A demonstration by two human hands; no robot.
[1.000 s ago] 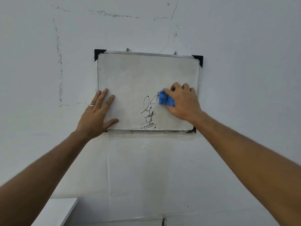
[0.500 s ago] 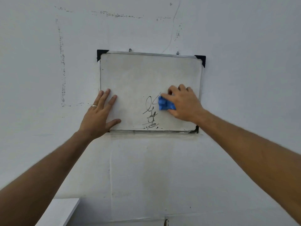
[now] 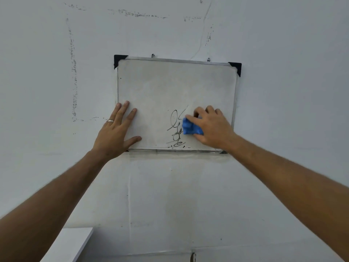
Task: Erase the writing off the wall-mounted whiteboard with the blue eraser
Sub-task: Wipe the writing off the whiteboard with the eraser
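While unreadable, black scribble [image 3: 176, 131] beside blue eraser [image 3: 191, 128] in right hand's [image 3: 213, 127] curled fingers [image 3: 192, 118].

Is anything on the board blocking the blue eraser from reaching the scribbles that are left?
Nothing visible. The blue eraser, held by the right hand, already touches the writing. The left hand rests flat at the whiteboard edge, apart.

One whiteboard [image 3: 170, 87]; one blue eraser [image 3: 190, 127]; two hands, left hand [image 3: 115, 133], right hand [image 3: 213, 127]; one ring [image 3: 110, 121]; three visible black corner caps; two hooks, upper centre.
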